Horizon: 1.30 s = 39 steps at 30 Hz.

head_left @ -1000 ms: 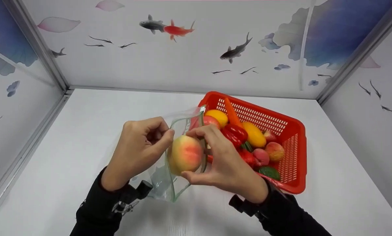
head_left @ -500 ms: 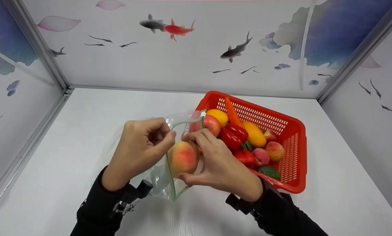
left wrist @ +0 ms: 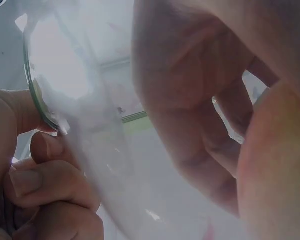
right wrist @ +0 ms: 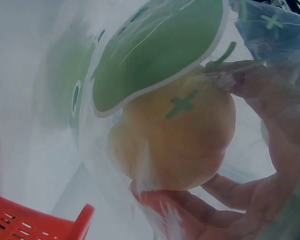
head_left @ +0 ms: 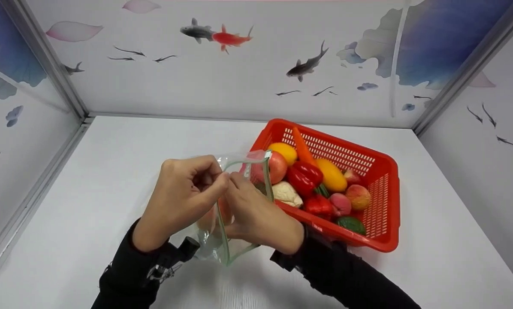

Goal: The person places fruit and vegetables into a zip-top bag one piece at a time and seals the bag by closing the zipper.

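A clear zip bag with a green-edged mouth stands open over the white table. My left hand pinches the bag's rim between thumb and fingers. Through the mouth reaches my right hand, thumb and fingers spread around a yellow-red peach inside the bag. In the right wrist view the peach shows through the plastic and its green print, gripped from both sides. The left wrist view has the peach large at the right edge. From the head, my hands hide most of it.
Just right of the bag sits a red plastic basket. It holds a red bell pepper, a carrot, a cauliflower, an avocado-like green piece and several fruits. Printed panels wall the table.
My right hand has moved left, carrying the peach from the bag's mouth deeper inside. The left hand stays at the rim. More of the basket, including the cauliflower, is now visible.
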### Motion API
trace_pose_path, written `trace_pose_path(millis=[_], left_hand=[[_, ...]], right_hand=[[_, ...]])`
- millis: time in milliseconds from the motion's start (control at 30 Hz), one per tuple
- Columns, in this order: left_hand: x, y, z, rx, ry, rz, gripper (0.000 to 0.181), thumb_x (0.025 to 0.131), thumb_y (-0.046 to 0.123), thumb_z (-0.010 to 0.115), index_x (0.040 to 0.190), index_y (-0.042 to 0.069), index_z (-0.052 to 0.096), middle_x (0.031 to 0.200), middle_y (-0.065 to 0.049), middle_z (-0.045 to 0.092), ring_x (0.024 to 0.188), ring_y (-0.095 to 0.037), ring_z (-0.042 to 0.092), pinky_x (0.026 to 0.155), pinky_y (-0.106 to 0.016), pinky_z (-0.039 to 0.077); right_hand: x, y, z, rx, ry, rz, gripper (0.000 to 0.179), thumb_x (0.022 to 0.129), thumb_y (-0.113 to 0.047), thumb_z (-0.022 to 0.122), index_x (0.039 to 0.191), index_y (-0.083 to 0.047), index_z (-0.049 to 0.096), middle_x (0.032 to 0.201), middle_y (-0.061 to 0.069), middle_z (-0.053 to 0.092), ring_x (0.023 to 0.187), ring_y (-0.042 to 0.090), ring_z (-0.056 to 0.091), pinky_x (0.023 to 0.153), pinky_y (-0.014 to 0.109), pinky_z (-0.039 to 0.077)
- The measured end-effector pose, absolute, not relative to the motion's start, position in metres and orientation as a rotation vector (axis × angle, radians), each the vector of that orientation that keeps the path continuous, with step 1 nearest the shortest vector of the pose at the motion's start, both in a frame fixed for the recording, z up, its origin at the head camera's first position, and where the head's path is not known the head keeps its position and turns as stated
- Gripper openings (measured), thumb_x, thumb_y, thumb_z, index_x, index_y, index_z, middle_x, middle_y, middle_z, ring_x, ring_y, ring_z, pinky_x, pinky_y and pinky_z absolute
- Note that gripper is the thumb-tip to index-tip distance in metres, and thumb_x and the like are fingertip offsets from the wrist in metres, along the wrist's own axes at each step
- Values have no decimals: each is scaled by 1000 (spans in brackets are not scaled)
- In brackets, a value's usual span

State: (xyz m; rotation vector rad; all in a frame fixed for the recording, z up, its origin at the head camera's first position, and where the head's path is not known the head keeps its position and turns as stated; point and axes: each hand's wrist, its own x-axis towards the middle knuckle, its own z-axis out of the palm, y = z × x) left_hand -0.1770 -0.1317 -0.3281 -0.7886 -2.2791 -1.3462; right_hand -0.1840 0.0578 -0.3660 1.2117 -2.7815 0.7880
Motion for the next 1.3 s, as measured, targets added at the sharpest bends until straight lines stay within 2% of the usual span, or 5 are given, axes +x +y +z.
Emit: trace_pose_path(millis=[300,600,767,1067,1300], left_hand=[[-179,-132,-330,-785,-2250,-1344,21,88,2,64,68,10,60,59,11,45,54,-2,38,52,-16,28],[-180,-131,-330,-789,-2249,-1323,22,89,2,66,69,10,61,59,11,47,54,-3,40,51,-17,31],[-179,-133,-328,-764,-2260,-1336,24,90,2,67,69,11,62,59,11,48,53,-3,40,51,-17,30],[-178,-137,-326,-711,-2285,-1311,24,91,3,68,69,12,63,59,10,47,53,-4,40,50,-17,31],[-178,-139,-325,-688,-2285,-1291,25,91,4,69,69,13,62,59,10,48,54,-5,42,51,-18,33]], right_hand=[[-195,44,-382,1335,-2671,730,92,88,-31,89,158,-5,36,150,11,51,135,22,50,120,30,46],[-193,48,-382,1309,-2701,640,85,93,-26,85,158,-6,34,145,10,51,132,23,51,120,33,45],[-186,57,-377,1276,-2707,687,87,91,-41,87,155,-6,40,136,9,58,120,22,58,110,32,54],[-167,86,-351,1137,-2770,1038,56,93,-30,85,137,-9,58,130,5,64,114,16,68,101,31,61],[-161,124,-329,1033,-2682,1070,51,91,-31,88,131,-12,63,126,1,67,113,13,69,95,28,63]])
